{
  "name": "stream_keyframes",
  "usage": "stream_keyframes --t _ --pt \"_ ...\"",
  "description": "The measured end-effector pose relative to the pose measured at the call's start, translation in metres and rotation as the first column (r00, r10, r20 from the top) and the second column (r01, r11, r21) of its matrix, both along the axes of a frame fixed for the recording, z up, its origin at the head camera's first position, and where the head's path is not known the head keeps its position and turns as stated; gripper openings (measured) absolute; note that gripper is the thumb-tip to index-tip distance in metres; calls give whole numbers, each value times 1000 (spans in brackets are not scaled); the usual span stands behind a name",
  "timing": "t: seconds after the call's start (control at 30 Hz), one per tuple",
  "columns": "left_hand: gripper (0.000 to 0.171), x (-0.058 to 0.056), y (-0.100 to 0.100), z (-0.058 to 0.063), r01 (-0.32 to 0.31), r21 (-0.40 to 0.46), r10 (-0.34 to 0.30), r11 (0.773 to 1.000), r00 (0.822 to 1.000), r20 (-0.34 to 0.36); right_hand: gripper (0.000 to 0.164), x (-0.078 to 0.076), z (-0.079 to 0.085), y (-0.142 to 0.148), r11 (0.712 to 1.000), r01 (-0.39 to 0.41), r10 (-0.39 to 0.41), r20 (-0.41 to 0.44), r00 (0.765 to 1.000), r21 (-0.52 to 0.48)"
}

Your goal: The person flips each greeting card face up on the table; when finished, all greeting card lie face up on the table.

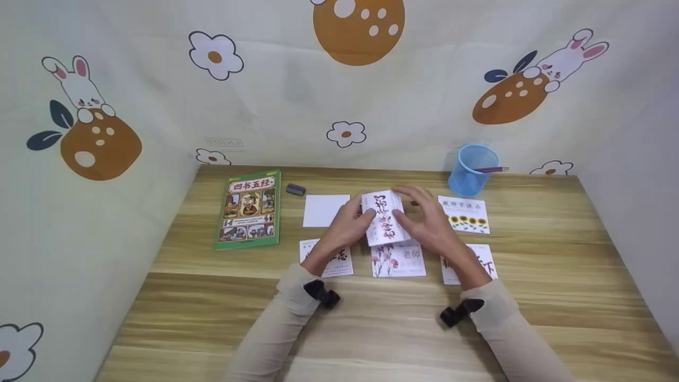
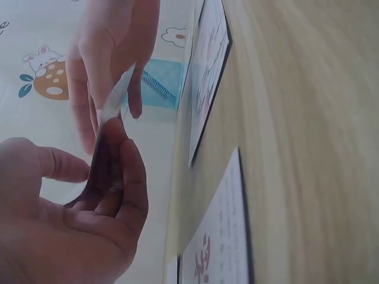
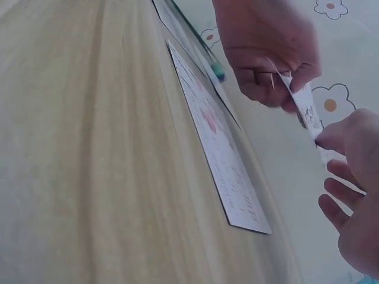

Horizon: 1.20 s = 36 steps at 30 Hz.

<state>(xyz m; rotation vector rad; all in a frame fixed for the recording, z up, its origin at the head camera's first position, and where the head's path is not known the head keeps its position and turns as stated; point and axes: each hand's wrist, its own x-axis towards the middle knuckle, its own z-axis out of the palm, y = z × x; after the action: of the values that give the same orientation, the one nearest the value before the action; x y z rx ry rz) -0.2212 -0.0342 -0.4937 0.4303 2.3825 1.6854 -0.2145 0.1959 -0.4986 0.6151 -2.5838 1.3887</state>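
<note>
A small stack of white cards (image 1: 385, 220) with dark red lettering is held up over the table between both hands. My left hand (image 1: 347, 225) grips its left edge, thumb on the printed face and fingers curled behind, as the left wrist view shows. My right hand (image 1: 432, 220) holds the other side with its thumb on the face; in the right wrist view its lower fingers are spread off the cards. Directly below lies a card with pink flowers (image 1: 398, 261), partly covered by the stack. Lettered cards (image 1: 339, 263) (image 1: 451, 270) lie under each wrist.
A blank white card (image 1: 321, 209) and a sunflower card (image 1: 467, 217) lie in the back row. Farther left are a green book (image 1: 247, 212) and a small dark eraser-like block (image 1: 295, 189). A blue mesh pen cup (image 1: 469, 172) stands at the back right, near the patterned curtain (image 1: 286, 116).
</note>
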Motion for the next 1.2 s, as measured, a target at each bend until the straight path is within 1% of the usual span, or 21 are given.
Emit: stream_keyframes --t 0.1,0.17,0.2,0.27,0.3,0.37,0.4,0.43,0.47,0.5,0.53,0.6,0.63,0.67,0.73,0.77,0.83,0.93,1.0,1.1,1.2 --pt "41 0 0 1 50 -2 -50 999 999 0 59 0 2 3 998 -56 56 19 998 -5" --pt "42 0 0 1 53 32 -53 998 999 12 57 -1 2 3 998 -70 70 30 997 -2" --pt "42 -1 0 1 40 61 -42 997 999 24 54 -1 3 4 999 -54 54 35 998 -1" --pt "46 -2 0 1 -5 136 -1 991 999 48 44 -2 3 5 1000 15 -15 42 999 -10" --pt "48 -3 -1 2 -31 185 19 982 998 65 39 -3 4 6 998 66 -66 37 997 -8" --pt "51 -4 -1 2 -70 271 47 960 995 92 29 -5 4 8 986 168 -167 23 986 -14" --pt "53 -5 -2 2 -77 301 51 950 994 94 25 -6 3 9 978 208 -208 19 978 -17" --pt "55 -5 -2 2 -74 316 50 946 995 85 23 -7 2 11 972 236 -236 15 972 -17" --pt "55 -5 -1 2 -62 312 42 948 997 70 20 -7 2 12 966 257 -257 11 966 -10" --pt "53 -5 -1 2 -45 290 33 956 998 46 17 -8 1 12 963 271 -271 11 963 -2" --pt "51 -4 0 1 -26 243 24 970 1000 11 15 -8 -1 13 962 275 -275 16 961 8" --pt "44 -3 1 0 1 99 6 995 997 -73 14 -8 -3 13 963 268 -269 40 962 40" --pt "41 -2 1 -1 7 14 -6 1000 994 -113 15 -8 -4 13 965 257 -260 52 964 59" --pt "39 -2 1 -2 11 -64 -20 998 988 -150 17 -7 -5 13 966 247 -253 68 965 79" --pt "40 -2 1 -3 13 -192 -51 981 980 -194 21 -6 -6 13 965 228 -240 92 966 126" --pt "42 -1 1 -4 17 -235 -66 972 977 -202 22 -5 -6 13 964 221 -237 100 966 151" --pt "47 0 1 -4 41 -296 -100 954 977 -188 23 -4 -6 13 958 211 -233 99 967 194" --pt "53 2 1 -4 91 -354 -151 931 978 -144 21 -2 -5 13 948 199 -228 96 969 249" --pt "56 3 1 -4 113 -397 -177 911 976 -128 24 -1 -5 14 940 187 -220 86 972 287" --pt "56 4 2 -5 133 -453 -213 882 968 -131 30 1 -5 15 925 165 -205 84 975 342" --pt "52 4 2 -4 147 -493 -241 857 962 -132 37 1 -6 15 914 155 -199 83 976 375"
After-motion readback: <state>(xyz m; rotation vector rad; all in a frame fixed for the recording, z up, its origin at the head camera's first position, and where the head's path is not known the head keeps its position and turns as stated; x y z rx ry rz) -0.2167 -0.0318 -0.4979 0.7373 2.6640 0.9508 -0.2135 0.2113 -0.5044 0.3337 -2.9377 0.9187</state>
